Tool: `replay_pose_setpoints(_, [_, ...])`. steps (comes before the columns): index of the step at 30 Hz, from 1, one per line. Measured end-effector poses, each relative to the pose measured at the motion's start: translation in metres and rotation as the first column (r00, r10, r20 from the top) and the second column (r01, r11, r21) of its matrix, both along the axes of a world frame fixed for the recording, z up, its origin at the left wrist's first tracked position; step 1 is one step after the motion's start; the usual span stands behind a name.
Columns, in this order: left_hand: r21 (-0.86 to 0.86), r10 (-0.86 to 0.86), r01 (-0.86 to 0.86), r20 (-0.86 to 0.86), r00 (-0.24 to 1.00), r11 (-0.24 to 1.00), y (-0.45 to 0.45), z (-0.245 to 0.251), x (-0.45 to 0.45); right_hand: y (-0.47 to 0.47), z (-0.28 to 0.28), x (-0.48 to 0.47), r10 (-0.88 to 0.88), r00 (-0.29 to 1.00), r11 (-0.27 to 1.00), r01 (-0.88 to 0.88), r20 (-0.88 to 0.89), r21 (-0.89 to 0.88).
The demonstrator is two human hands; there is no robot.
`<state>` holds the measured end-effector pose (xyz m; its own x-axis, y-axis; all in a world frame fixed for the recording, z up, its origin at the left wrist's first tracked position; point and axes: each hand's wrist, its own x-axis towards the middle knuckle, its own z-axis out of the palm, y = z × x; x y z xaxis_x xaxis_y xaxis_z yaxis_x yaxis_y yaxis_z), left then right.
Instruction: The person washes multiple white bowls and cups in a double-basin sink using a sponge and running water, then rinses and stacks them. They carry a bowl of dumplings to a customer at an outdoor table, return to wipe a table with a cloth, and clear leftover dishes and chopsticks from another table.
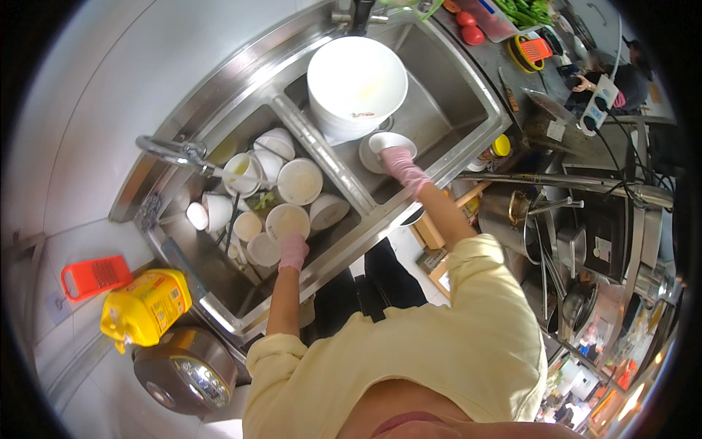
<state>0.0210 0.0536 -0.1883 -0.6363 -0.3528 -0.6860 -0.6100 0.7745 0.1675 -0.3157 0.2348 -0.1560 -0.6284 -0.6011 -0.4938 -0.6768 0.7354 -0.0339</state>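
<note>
My left hand (294,252), in a pink glove, grips the near rim of a white bowl (286,219) in the left basin. Soiled white bowls (300,181), small cups (248,226), dark chopsticks (233,217) and green scraps (261,201) crowd around it. In the right basin my right hand (399,163), gloved in pink too, holds a white bowl (390,141) tilted over another bowl (368,153) below it; the fingers are partly hidden inside. A tall stack of large white bowls (357,79) stands just beyond that hand.
The sink's steel divider (323,151) separates both basins. A curved faucet (170,151) runs water over the left one. To the left are a red grater (97,277), a yellow jug (148,307) and a rice cooker (186,370). A knife (508,90) and tomatoes (471,35) lie right.
</note>
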Motion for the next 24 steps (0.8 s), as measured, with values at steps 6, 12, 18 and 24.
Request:
replay_pose_setpoints(6, [-0.183,-0.49,0.492,0.054,0.87,0.851,-0.001,-0.047,0.011,-0.014,-0.033,0.023,-0.252,0.968,0.965,0.251,0.0,-0.076])
replay_pose_setpoints(12, [-0.193,-0.589,0.571,-0.055,0.806,0.798,-0.009,-0.076,0.016,0.007,0.023,0.029,-0.386,0.913,0.891,0.406,0.129,-0.202])
replay_pose_setpoints(18, [-0.034,-0.466,0.465,-0.023,0.884,0.884,-0.019,-0.041,0.02,0.03,0.065,0.047,-0.454,0.609,0.474,0.783,0.65,-0.403])
replay_pose_setpoints(24, [-0.012,-0.224,0.224,-0.073,0.972,0.975,-0.013,-0.009,0.009,0.029,0.062,0.061,0.027,-0.148,-0.037,0.988,0.989,0.149])
